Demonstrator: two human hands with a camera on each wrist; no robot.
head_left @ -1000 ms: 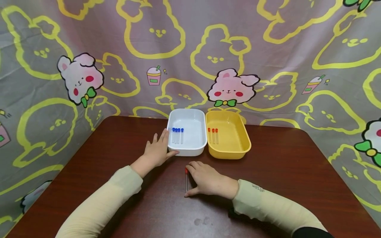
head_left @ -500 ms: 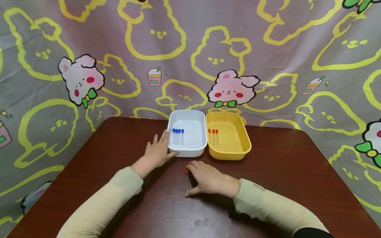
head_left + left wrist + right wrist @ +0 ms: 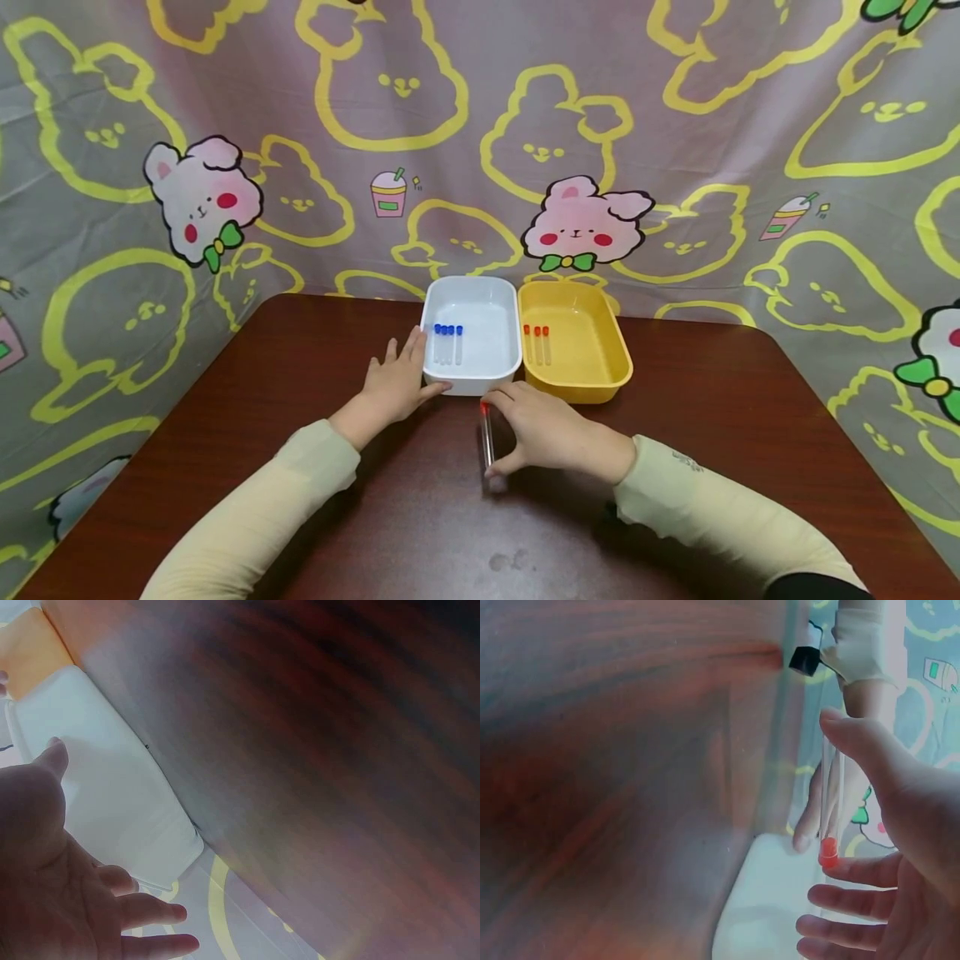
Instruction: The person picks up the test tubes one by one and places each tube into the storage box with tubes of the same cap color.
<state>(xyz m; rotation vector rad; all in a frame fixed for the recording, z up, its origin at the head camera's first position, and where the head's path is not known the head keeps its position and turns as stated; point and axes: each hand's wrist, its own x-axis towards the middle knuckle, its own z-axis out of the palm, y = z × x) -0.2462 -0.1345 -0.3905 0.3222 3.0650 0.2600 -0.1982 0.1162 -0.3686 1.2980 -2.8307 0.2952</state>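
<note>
My right hand (image 3: 543,429) pinches a clear test tube (image 3: 488,442) with a red cap, thumb at the bottom end and index finger at the cap. In the right wrist view the red cap (image 3: 829,853) meets the index fingertip. The tube is raised over the table, in front of the trays. My left hand (image 3: 393,379) rests with fingers spread against the left side of the white tray (image 3: 472,386), thumb at its front corner. Several blue-capped tubes (image 3: 448,331) lie in the white tray. Three red-capped tubes (image 3: 537,332) lie in the yellow tray (image 3: 577,392).
Both trays stand side by side at the back of the brown wooden table (image 3: 712,392). A patterned curtain (image 3: 465,150) hangs right behind and beside the table. A few faint marks (image 3: 512,561) show on the tabletop near the front.
My right hand has lifted the red-capped test tube off the table and moved it slightly forward and right, towards the trays. The left hand has stayed at the white tray.
</note>
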